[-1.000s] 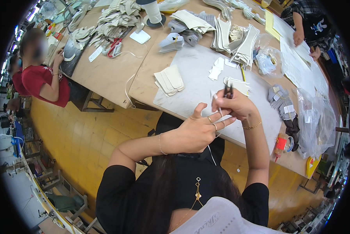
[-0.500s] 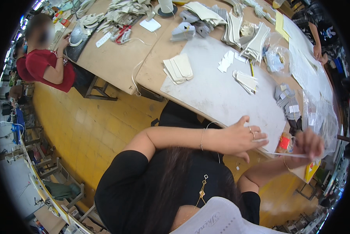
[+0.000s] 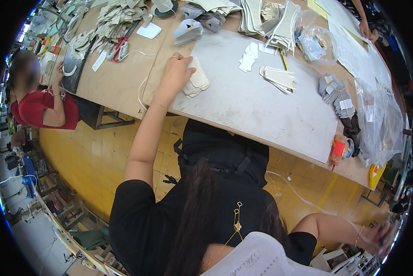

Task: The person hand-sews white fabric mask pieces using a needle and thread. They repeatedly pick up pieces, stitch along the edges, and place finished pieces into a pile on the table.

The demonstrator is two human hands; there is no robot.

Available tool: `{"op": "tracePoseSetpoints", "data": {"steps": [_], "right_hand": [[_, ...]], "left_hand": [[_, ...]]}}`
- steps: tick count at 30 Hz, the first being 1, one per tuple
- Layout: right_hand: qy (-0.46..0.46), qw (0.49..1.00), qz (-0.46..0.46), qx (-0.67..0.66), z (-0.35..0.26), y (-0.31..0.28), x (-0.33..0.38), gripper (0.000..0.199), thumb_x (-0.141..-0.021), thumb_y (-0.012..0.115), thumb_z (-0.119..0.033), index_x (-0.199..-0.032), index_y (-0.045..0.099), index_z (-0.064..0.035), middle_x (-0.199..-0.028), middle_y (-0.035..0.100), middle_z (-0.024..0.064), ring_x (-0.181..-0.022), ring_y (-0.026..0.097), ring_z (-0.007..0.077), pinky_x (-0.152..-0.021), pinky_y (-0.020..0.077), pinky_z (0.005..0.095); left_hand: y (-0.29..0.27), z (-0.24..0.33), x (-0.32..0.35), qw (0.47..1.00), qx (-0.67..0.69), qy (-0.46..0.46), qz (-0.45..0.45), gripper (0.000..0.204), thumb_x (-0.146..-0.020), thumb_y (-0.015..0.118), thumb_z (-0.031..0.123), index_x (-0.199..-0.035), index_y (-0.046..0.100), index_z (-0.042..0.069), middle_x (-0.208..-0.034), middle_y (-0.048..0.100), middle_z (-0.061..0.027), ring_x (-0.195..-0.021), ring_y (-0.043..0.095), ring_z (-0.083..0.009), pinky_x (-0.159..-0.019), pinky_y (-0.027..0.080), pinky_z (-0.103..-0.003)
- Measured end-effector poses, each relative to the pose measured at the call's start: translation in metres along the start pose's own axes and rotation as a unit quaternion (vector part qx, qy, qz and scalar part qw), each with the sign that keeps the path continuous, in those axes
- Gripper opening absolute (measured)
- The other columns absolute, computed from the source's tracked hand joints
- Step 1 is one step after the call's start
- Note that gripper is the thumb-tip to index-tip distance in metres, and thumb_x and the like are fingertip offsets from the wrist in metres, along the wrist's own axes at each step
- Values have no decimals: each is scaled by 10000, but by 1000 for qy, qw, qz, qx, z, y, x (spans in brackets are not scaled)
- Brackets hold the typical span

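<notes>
Left hand [image 3: 176, 73] stretched out over the grey work board [image 3: 261, 106], palm down, fingers loosely spread and resting on a small stack of cream cut pieces [image 3: 198, 83] near the board's left edge; laid on the stack, not clamped round it. Thin bracelet at that wrist. Right hand [image 3: 382, 237] swung far down to the right, below the table's edge, blurred at the picture's rim; seemingly pinching the end of a pale thread [image 3: 307, 198] that trails back toward the lap, though the grip itself too smeared to tell.

Further out on the board: small white paper cut-outs [image 3: 249, 56] and a fan of pale pieces [image 3: 277, 78], well apart from the stack. Beyond, at the far edge of the wooden table [image 3: 119, 83], grey shaped pieces [image 3: 188, 31] and heaps of cream strips [image 3: 119, 16]. To the right, stacked grey pieces [image 3: 337, 94], crumpled clear plastic bags [image 3: 376, 119], a red-capped bottle [image 3: 339, 149]. At the left, a seated person in a red top [image 3: 43, 108]; at the top right, another person's hand [image 3: 365, 30].
</notes>
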State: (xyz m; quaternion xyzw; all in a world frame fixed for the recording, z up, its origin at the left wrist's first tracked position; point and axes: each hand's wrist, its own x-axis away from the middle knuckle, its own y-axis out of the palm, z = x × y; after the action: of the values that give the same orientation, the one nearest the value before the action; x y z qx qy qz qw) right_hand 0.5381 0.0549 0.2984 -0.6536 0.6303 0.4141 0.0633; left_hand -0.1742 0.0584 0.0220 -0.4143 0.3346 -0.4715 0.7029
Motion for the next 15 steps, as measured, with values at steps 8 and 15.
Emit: {"op": "tracePoseSetpoints", "data": {"steps": [8, 15], "right_hand": [[274, 937, -203, -78, 264, 46, 74, 123, -996, 660, -180, -904, 639, -102, -831, 622, 16, -445, 408, 71, -458, 366, 191], [190, 948, -86, -239, 180, 28, 21, 43, -874, 784, -113, -911, 773, -95, -728, 636, -12, -417, 519, 37, -434, 285, 212]], "left_hand": [[-1, 20, 0, 997, 54, -58, 4, 206, -931, 714, 193, -960, 664, -5, -1051, 676, -179, -949, 646, -352, -853, 512, -408], [-34, 14, 11, 943, 320, -65, -63, 371, -1015, 650, 306, -899, 634, -46, -745, 588, -62, -733, 560, -184, -708, 463, -357]]}}
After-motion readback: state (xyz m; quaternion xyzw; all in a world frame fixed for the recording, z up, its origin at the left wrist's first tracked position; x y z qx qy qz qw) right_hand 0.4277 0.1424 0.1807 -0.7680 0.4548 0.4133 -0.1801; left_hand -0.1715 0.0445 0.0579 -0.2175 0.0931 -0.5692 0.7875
